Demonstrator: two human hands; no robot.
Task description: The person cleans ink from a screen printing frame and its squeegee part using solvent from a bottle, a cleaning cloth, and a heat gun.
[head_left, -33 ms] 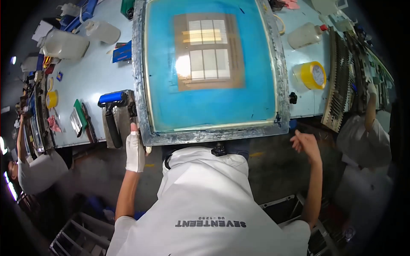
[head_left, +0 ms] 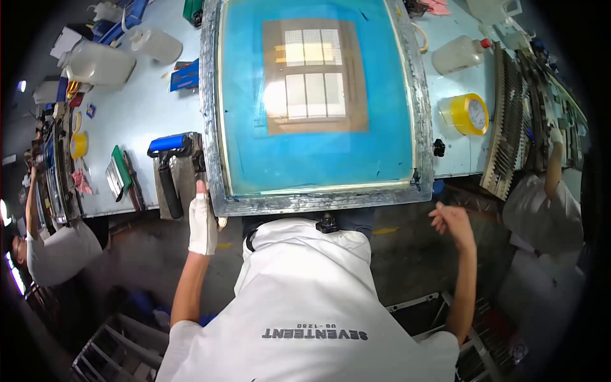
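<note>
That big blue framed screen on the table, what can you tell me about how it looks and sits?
The screen frame is a large rectangle of grey, paint-smeared metal holding a taut bright-blue mesh. Near its far half sits a brown taped patch with a window of pale grid squares. It lies roughly flat on the light blue table, its near edge overhanging toward the person. The left hand, in a white glove, touches the near left corner; the bare right hand hovers apart, below the near right corner. A blue-handled roller lies just beside its left edge.

Pale blue workbench (head_left: 137, 114) over dark grimy floor (head_left: 401, 254), under bright overhead glare.
</note>
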